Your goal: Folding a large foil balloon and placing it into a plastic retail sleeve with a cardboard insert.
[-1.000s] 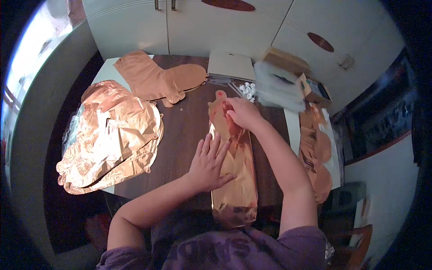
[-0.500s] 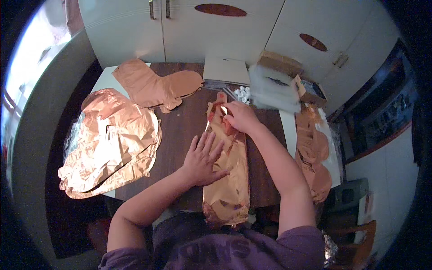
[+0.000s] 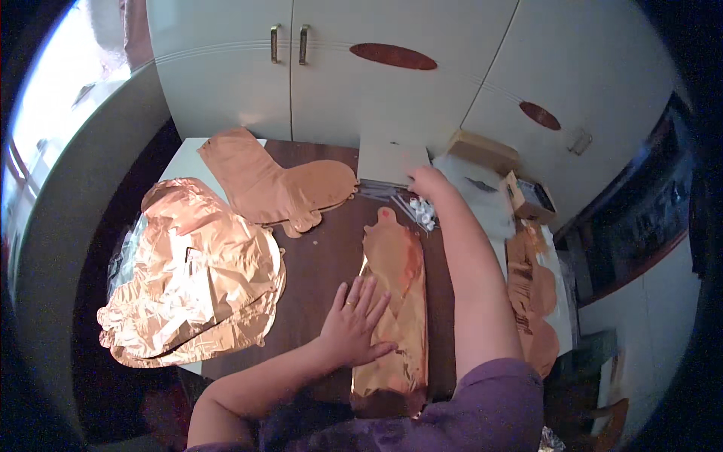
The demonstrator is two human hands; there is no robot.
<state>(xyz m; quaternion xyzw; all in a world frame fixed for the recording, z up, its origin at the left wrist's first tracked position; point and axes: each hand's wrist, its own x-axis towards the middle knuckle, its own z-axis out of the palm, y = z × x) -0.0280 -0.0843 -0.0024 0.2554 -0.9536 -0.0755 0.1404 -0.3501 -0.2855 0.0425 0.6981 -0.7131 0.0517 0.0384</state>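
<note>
At upper centre, what the right hand [image 3: 431, 183] holds, if anything, is too small to tell; white pieces [image 3: 423, 214] just below blur together. The top edge cuts off the cupboard [image 3: 218, 75].

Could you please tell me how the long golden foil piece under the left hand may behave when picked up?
The golden foil piece is probably floppy, as its surface shows creases. It looks thin and flat, so it is likely light for its size. Its glossy shine suggests it may slide easily under the left hand.
</note>
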